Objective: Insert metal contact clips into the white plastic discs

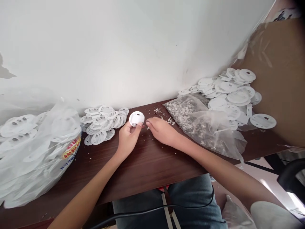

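Note:
My left hand [130, 135] grips a round white plastic disc [136, 118] by its lower edge, thumb on the face, tilted up above the dark wooden table [143, 171]. Just right of the disc, my right hand [159, 128] is closed, its fingertips pinched together near the disc's edge. Whatever those fingers hold is too small or too hidden to make out. Small metal pieces [170, 121] lie scattered on the table behind the right hand. Left of my left hand is a heap of similar white discs [102, 122].
A clear bag of small metal parts [190, 114] lies to the right, before a larger pile of white discs [228, 89]. A cardboard box [278, 76] stands at the far right. On the left bulges a plastic bag full of discs [43, 152]. The white wall [119, 54] borders the table's back.

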A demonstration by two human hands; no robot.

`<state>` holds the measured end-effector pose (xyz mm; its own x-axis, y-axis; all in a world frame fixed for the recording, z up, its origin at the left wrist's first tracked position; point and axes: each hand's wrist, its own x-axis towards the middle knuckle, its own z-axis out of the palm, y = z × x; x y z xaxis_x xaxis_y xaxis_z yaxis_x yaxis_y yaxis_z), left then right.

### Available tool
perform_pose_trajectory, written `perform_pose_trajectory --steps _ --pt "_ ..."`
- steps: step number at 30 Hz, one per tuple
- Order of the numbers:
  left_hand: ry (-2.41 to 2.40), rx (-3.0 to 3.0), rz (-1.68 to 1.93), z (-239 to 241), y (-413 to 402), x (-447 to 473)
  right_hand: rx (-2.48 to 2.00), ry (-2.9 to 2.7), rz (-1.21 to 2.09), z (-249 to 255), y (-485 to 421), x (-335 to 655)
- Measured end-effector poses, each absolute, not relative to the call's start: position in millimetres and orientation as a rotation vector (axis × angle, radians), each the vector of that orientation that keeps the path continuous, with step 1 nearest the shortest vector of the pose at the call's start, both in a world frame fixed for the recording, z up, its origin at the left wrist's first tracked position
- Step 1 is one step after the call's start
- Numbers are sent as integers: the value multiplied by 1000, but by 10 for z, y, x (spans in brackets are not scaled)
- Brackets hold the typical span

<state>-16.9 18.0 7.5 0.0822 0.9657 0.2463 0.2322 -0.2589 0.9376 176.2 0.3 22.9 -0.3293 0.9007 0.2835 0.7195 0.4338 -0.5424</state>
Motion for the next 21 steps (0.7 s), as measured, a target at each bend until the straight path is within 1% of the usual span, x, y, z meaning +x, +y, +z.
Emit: perform_pose_trajectory --steps 2,4,8,11,15,21 --pt "1172 1428 1265 102 222 -177 -1313 -1977 542 329 84 1959" --pt "1153 1303 1273 124 250 -185 -1383 -1802 627 430 153 2199" --pt "1148 1137 1228 134 277 -201 -1633 -1642 624 569 240 2642" --pt "1139 1046 1218 117 299 -207 -1788 -1787 583 597 262 2809" --pt "1130 976 1235 87 340 -219 -1844 -2071 563 577 259 2836" --pt "1109 874 1221 66 381 -241 -1916 -2223 526 497 235 2792"
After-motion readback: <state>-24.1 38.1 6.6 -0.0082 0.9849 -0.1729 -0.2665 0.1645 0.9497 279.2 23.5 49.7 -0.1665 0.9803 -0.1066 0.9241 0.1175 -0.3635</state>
